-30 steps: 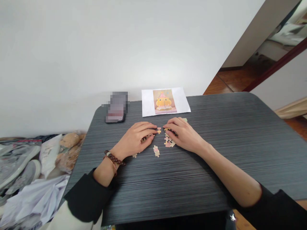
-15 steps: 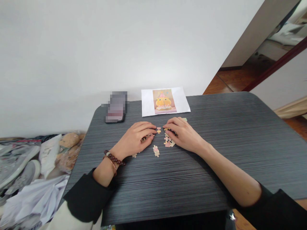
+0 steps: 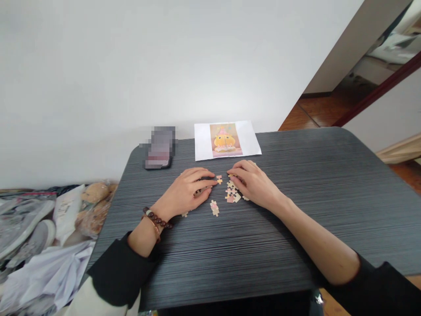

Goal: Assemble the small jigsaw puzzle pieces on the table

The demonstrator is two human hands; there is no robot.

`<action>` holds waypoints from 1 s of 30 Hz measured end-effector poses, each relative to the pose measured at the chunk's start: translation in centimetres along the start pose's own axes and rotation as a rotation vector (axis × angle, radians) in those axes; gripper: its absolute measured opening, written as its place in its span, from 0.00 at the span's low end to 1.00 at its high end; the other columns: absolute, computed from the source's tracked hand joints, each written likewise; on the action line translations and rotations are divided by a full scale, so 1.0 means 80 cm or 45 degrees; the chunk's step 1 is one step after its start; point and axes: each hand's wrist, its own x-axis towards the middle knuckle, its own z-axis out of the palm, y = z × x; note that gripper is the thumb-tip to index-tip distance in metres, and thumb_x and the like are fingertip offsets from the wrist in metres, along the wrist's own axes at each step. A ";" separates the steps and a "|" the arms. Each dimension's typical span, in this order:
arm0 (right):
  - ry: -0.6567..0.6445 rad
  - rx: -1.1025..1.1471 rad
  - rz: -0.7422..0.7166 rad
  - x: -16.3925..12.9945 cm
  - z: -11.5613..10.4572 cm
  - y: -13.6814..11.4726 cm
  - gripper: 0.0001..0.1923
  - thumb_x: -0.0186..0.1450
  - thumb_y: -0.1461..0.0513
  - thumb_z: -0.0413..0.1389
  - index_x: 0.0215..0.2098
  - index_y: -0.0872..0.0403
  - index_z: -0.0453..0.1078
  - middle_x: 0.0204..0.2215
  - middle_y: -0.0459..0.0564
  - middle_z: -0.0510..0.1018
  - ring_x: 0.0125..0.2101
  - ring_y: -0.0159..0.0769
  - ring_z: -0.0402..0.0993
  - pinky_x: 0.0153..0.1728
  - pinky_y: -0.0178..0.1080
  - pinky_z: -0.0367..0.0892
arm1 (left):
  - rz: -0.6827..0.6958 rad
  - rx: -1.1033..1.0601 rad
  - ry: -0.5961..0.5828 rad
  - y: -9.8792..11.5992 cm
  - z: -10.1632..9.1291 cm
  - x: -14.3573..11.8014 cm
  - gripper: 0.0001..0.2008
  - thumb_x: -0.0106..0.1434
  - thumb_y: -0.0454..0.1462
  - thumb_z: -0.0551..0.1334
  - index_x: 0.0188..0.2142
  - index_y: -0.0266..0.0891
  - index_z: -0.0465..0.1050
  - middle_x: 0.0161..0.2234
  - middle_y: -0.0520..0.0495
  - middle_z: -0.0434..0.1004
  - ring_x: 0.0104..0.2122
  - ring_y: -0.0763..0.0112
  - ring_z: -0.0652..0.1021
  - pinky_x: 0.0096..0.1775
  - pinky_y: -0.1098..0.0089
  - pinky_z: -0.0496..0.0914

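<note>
My left hand (image 3: 192, 188) rests on the table with its fingers apart. Its fingertips touch a small pink-and-yellow puzzle piece (image 3: 219, 179). More pieces show partly beneath that palm. Across from it, my right hand (image 3: 251, 182) pinches a yellow puzzle piece (image 3: 231, 175) between thumb and forefinger, mostly covered by the fingers. A loose cluster of pink and cream puzzle pieces (image 3: 232, 193) lies just below the right thumb. Closer to me, a joined pair of pale pieces (image 3: 215, 208) sits between the hands.
Behind the hands lies a white sheet (image 3: 202, 141) with a printed yellow cartoon picture (image 3: 225, 140). A blurred phone (image 3: 160, 147) is at the table's back left. The dark table (image 3: 210, 259) meets a white wall. Shoes and bags (image 3: 42, 228) are piled at the left.
My right hand has shifted slightly right, uncovering more of the piece cluster. The left fingertips and the pink-and-yellow piece have moved slightly right.
</note>
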 end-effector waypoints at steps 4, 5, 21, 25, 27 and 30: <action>0.016 -0.009 0.013 0.000 0.001 0.002 0.11 0.69 0.65 0.51 0.43 0.55 0.75 0.40 0.55 0.75 0.40 0.42 0.70 0.44 0.46 0.68 | -0.004 -0.022 0.007 -0.001 0.001 0.000 0.13 0.67 0.34 0.57 0.48 0.42 0.77 0.50 0.46 0.78 0.51 0.64 0.74 0.55 0.59 0.69; 0.014 -0.010 0.010 -0.001 0.002 0.003 0.10 0.69 0.65 0.51 0.42 0.55 0.75 0.40 0.55 0.75 0.40 0.42 0.70 0.44 0.46 0.68 | -0.016 -0.034 0.009 -0.001 0.002 0.000 0.13 0.68 0.34 0.57 0.48 0.41 0.76 0.50 0.45 0.78 0.51 0.64 0.74 0.55 0.59 0.69; -0.005 0.028 0.039 -0.001 -0.005 -0.001 0.08 0.67 0.64 0.54 0.40 0.54 0.74 0.39 0.54 0.75 0.40 0.42 0.71 0.44 0.46 0.69 | -0.111 -0.185 -0.138 0.000 -0.014 -0.003 0.16 0.58 0.35 0.62 0.48 0.38 0.72 0.53 0.41 0.74 0.55 0.58 0.72 0.59 0.56 0.66; -0.038 0.037 0.022 -0.001 -0.007 -0.004 0.08 0.66 0.65 0.53 0.40 0.55 0.74 0.39 0.54 0.75 0.39 0.41 0.71 0.43 0.45 0.69 | -0.099 -0.149 -0.089 -0.003 -0.009 -0.003 0.14 0.62 0.36 0.60 0.48 0.37 0.74 0.52 0.41 0.76 0.54 0.60 0.74 0.58 0.58 0.68; -0.049 0.048 0.024 -0.001 -0.007 -0.004 0.09 0.67 0.66 0.52 0.39 0.55 0.74 0.38 0.54 0.75 0.38 0.40 0.71 0.42 0.44 0.69 | -0.085 -0.145 -0.066 -0.005 -0.008 -0.003 0.13 0.63 0.36 0.60 0.46 0.37 0.75 0.51 0.41 0.76 0.53 0.61 0.74 0.57 0.58 0.69; -0.054 0.069 0.023 -0.001 -0.005 -0.001 0.10 0.68 0.66 0.51 0.39 0.54 0.75 0.38 0.53 0.75 0.38 0.38 0.71 0.41 0.43 0.69 | -0.076 -0.155 -0.048 -0.006 -0.007 -0.003 0.12 0.64 0.36 0.60 0.45 0.38 0.77 0.50 0.42 0.77 0.53 0.61 0.75 0.57 0.59 0.70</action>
